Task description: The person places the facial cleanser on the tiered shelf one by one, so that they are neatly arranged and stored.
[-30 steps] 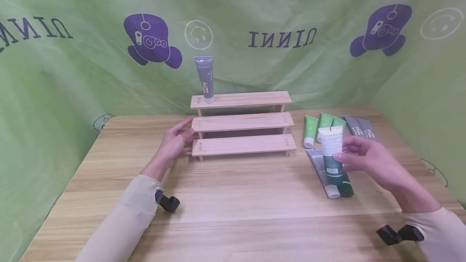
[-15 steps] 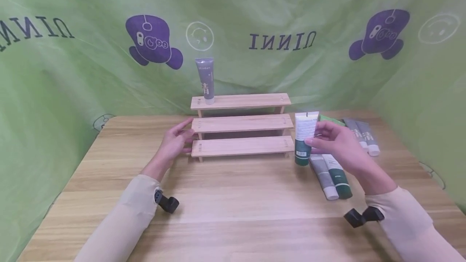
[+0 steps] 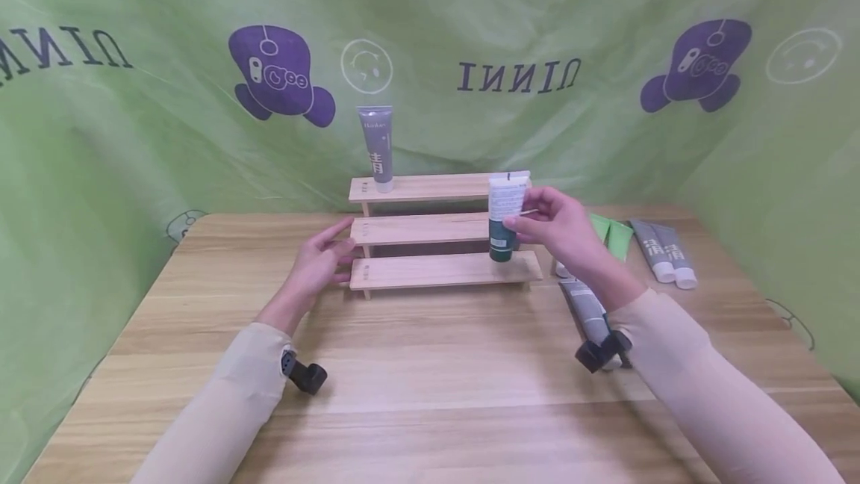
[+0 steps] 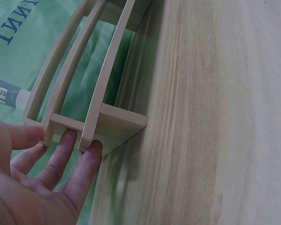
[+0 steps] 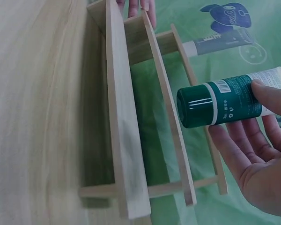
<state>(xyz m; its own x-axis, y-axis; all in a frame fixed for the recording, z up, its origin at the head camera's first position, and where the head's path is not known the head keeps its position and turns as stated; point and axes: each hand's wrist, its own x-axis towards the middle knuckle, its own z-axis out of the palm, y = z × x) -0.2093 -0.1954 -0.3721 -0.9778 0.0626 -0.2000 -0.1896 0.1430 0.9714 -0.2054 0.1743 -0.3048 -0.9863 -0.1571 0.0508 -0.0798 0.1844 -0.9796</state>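
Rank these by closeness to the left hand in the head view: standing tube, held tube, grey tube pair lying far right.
From the left hand:
1. Standing tube, on the top shelf's left end.
2. Held tube, in the right hand.
3. Grey tube pair, far right.

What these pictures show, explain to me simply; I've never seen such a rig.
There is no machine: a person works bare-handed. One picture is taken from the head, looking forward and down; the others from each wrist, looking at the work there. On the table sits a three-tier wooden stand, with a grey tube upright on its top tier. To its right lie green tubes and more grey tubes, some partly hidden. The left hand touches the stand's left end; the right hand has a white-and-green tube in its grip, cap down.
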